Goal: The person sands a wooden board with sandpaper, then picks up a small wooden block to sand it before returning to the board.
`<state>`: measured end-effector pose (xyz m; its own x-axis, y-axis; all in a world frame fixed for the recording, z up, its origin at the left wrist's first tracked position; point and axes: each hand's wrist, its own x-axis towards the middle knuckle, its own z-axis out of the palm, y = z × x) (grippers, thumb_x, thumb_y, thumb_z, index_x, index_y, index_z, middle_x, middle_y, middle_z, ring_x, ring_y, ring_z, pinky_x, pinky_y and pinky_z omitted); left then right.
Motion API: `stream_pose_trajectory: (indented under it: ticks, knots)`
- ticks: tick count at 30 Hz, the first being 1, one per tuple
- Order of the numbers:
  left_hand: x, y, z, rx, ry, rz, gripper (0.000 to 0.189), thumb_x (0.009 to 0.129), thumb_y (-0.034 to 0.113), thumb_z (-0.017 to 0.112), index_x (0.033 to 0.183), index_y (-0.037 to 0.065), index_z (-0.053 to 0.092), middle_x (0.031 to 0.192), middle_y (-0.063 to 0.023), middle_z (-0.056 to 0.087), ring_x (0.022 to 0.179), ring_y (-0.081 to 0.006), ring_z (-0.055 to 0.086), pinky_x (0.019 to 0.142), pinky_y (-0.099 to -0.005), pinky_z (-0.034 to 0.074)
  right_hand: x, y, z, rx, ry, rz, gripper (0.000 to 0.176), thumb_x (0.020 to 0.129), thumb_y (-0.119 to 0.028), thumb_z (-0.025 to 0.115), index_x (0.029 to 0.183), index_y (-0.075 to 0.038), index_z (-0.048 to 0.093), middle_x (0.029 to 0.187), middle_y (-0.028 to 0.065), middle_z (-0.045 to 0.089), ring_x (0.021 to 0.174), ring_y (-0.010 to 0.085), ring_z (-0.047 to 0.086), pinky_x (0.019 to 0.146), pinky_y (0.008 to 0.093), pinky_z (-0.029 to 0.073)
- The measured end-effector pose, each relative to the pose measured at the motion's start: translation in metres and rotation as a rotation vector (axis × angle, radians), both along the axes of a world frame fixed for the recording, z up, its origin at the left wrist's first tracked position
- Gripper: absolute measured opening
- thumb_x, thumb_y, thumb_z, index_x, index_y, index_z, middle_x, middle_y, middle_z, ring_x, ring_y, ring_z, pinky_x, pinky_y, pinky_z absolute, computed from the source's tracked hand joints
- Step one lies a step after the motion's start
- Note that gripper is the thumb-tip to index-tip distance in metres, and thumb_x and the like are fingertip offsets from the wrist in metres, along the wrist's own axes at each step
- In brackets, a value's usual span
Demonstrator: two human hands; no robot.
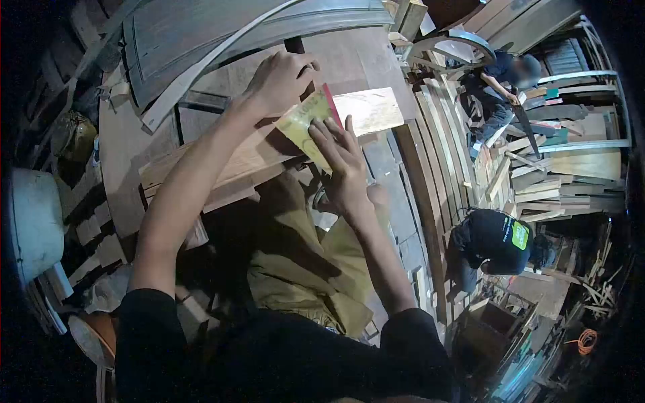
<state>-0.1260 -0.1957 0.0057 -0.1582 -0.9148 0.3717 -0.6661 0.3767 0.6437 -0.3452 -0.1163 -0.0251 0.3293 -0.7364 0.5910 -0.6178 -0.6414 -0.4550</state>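
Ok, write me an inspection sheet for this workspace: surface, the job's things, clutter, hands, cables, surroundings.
Surface: wooden table.
Job's things: light plank; yellow sheet with a red edge, over the plank.
Clutter: grey panel and pale strip at the table's far side.
Hands: left hand curled beside the sheet, grip unclear; right hand with fingers on the sheet.
Cables: orange coil at far right; cord or hose, unclear.
Surroundings: one person and another person to the right, near wood pieces.
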Motion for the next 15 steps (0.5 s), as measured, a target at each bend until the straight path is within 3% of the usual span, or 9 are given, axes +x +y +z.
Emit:
stream_pose_trajectory:
  ticks: [3,4,6,8,9,10,12,13,15]
  knots:
    - [-0.003,0.004,0.004,0.107,0.05,0.049,0.026,0.096,0.022,0.059,0.106,0.003,0.074,0.086,-0.0225,0.073,0.082,-0.0396,0.071,0.078,-0.0455,0.055,-0.003,-0.002,0.023,0.245,-0.263,-0.185,0.046,0.083,0.009,0.058,0.127,0.002,0.069,0.127,0.0179,0.071,0.126,0.0286,0.063,0.115,0.0452,0.041]
    - [-0.002,0.01,0.016,0.199,0.092,0.038,0.028,0.097,0.023,0.058,0.106,0.002,0.074,0.085,-0.0238,0.072,0.081,-0.0396,0.071,0.078,-0.0457,0.055,-0.004,0.0,0.018,0.237,-0.22,-0.112,0.049,0.08,0.01,0.059,0.126,0.001,0.07,0.127,0.016,0.071,0.125,0.0293,0.063,0.116,0.0465,0.039]
    - [0.0,0.005,0.009,0.116,0.04,0.059,0.029,0.097,0.024,0.058,0.107,0.002,0.073,0.083,-0.0239,0.071,0.08,-0.0393,0.071,0.078,-0.0459,0.055,-0.001,0.001,-0.001,0.207,-0.144,0.026,0.053,0.073,0.011,0.062,0.125,0.0,0.071,0.127,0.0124,0.072,0.125,0.0307,0.063,0.119,0.0492,0.035]
    - [-0.001,0.005,0.006,0.019,0.016,0.062,0.029,0.097,0.024,0.058,0.107,0.002,0.074,0.081,-0.0239,0.071,0.078,-0.0394,0.07,0.077,-0.0456,0.055,0.02,0.022,0.023,0.19,-0.008,0.153,0.057,0.068,0.008,0.066,0.124,-0.003,0.072,0.129,0.0076,0.071,0.125,0.0297,0.062,0.122,0.0522,0.03]
    - [-0.002,0.003,0.008,0.052,0.017,0.052,0.027,0.097,0.022,0.057,0.108,0.003,0.073,0.081,-0.0231,0.07,0.076,-0.0378,0.069,0.076,-0.045,0.054,0.017,0.024,0.042,0.22,0.018,0.249,0.05,0.08,0.006,0.065,0.128,-0.006,0.07,0.132,0.0135,0.066,0.129,0.0348,0.056,0.124,0.0459,0.03]
    - [-0.002,0.003,0.009,0.093,0.021,0.043,0.026,0.096,0.02,0.056,0.108,0.004,0.073,0.081,-0.0222,0.069,0.074,-0.0362,0.068,0.074,-0.0443,0.053,0.01,0.008,0.026,0.27,-0.117,0.085,0.048,0.08,0.009,0.064,0.125,-0.005,0.072,0.129,0.0117,0.069,0.123,0.0331,0.06,0.122,0.05,0.031]
    - [-0.001,0.008,0.008,0.047,0.034,0.016,0.025,0.097,0.018,0.055,0.108,0.004,0.073,0.081,-0.0207,0.07,0.073,-0.0343,0.067,0.074,-0.0426,0.053,-0.005,-0.007,0.016,0.061,-0.213,-0.212,0.039,0.087,0.011,0.058,0.119,-0.005,0.075,0.12,0.0118,0.072,0.113,0.0322,0.066,0.12,0.0518,0.033]
    - [-0.001,0.01,0.006,0.045,0.044,0.023,0.025,0.096,0.02,0.056,0.106,0.003,0.073,0.082,-0.0213,0.07,0.076,-0.0363,0.068,0.076,-0.0443,0.053,-0.005,-0.01,0.014,0.149,-0.339,-0.311,0.044,0.082,0.013,0.06,0.12,-0.005,0.075,0.124,0.0143,0.071,0.115,0.0333,0.066,0.118,0.0486,0.037]
    - [0.001,0.004,0.003,0.02,0.055,0.03,0.026,0.096,0.024,0.059,0.101,0.002,0.074,0.085,-0.0225,0.071,0.083,-0.0404,0.07,0.08,-0.0476,0.054,-0.003,-0.005,0.001,0.041,0.02,-0.092,0.05,0.079,0.007,0.061,0.127,-0.004,0.071,0.126,0.02,0.067,0.128,0.0344,0.057,0.119,0.0451,0.038]
